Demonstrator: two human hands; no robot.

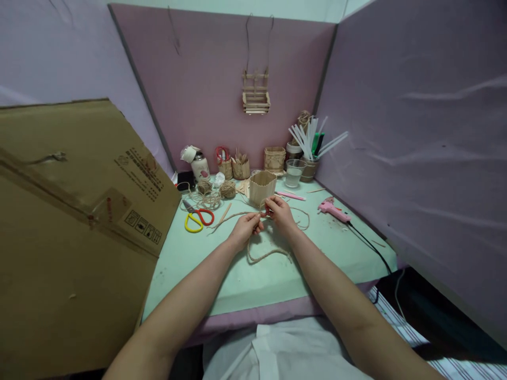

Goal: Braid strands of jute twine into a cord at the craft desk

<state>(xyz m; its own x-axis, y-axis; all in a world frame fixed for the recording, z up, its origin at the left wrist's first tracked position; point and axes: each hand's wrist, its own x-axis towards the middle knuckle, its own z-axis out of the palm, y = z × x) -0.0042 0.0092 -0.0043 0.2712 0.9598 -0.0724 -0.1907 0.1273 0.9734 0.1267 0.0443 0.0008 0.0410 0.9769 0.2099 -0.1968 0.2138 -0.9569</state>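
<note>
Both hands meet over the middle of the pale green table, pinching lengths of jute twine. My left hand (246,230) is closed on the twine (269,255), whose loose ends trail to the left and curve down toward me. Fingertips of my right hand (278,209) press together on the twine close beside the left fingers; the exact crossing of strands between them is too small to make out. Just behind the hands stands a cup-shaped holder made of wooden sticks (262,187), upright and partly covered by the right hand.
Left lie scissors (198,217) with red and yellow handles and twine balls (227,189). On the right rests a pink glue gun (334,209), its cable running off the edge. Behind stand a water cup (293,174) and glue sticks (311,138). A cardboard box (79,253) borders the left.
</note>
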